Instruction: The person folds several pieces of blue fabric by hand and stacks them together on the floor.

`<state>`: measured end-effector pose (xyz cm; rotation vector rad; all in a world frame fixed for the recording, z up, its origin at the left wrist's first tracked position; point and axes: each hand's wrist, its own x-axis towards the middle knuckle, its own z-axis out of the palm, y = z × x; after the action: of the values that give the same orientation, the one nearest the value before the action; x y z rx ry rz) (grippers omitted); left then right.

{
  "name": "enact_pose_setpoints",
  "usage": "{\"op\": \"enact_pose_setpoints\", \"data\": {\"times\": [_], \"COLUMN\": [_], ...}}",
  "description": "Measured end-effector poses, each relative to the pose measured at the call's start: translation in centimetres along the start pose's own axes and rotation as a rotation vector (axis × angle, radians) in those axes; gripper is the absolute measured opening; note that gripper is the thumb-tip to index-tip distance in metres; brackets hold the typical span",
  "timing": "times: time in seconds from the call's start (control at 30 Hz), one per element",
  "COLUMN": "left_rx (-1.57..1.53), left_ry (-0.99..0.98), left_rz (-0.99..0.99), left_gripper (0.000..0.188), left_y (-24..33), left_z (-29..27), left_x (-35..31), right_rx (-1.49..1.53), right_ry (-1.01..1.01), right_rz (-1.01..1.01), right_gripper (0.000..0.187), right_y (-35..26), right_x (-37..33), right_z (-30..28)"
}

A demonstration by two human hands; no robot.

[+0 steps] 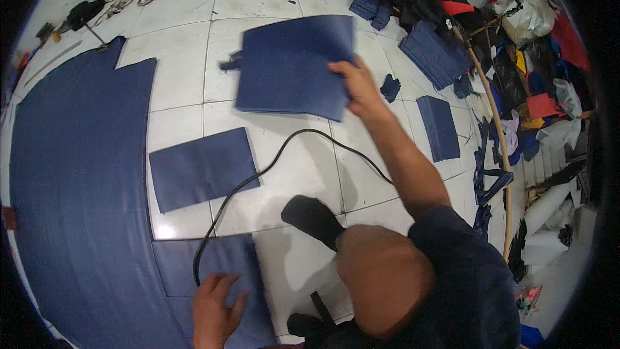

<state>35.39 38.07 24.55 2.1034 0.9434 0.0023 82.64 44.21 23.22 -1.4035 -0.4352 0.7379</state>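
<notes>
My right hand (pixel 358 87) grips a dark blue rectangular sheet (pixel 290 68) by its right edge, holding it up over the floor. The sheet looks like smooth vinyl or coated cloth; its lower edge hints at more than one layer. At the lower left, my left hand (pixel 218 310) has its fingers apart, slightly blurred, over another blue piece (pixel 236 258). A black cable (pixel 284 145) curves across the floor and meets the left hand, where its end is hidden. Between the hands lies a smaller blue rectangle (pixel 203 168), partly crossed by the cable.
A long blue sheet (pixel 84 187) covers the left floor. Stacked blue pieces (pixel 436 55) and a narrow blue panel (pixel 439 128) lie right, beside a wooden pole (pixel 500 136) and heaped scraps (pixel 542 103). Tools line the far wall. My foot (pixel 313 220) rests mid-floor.
</notes>
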Motion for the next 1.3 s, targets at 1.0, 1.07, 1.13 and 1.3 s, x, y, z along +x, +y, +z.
{"op": "enact_pose_setpoints", "data": {"times": [1.0,1.07,1.13,1.3], "left_rx": [0.275,0.345,0.287,0.268], "left_ry": [0.083,-0.031,-0.251,-0.154], "left_rz": [0.748,0.853,0.901,0.145], "left_gripper": [0.051,0.043,0.036,0.032], "left_y": [6.6,6.1,5.0,3.2], "left_z": [28.5,31.2,34.5,30.1], "left_x": [23.2,23.1,24.0,22.8], "right_rx": [-0.343,-0.267,-0.272,-0.299], "right_ry": [-0.307,-0.354,-0.405,-0.331], "right_rz": [0.534,0.540,0.511,0.501], "right_gripper": [0.062,0.062,0.063,0.063], "right_y": [-0.2,0.4,1.2,1.4], "right_x": [-22.1,-22.0,-21.4,-21.9], "right_z": [-38.6,-40.0,-41.4,-45.8]}}
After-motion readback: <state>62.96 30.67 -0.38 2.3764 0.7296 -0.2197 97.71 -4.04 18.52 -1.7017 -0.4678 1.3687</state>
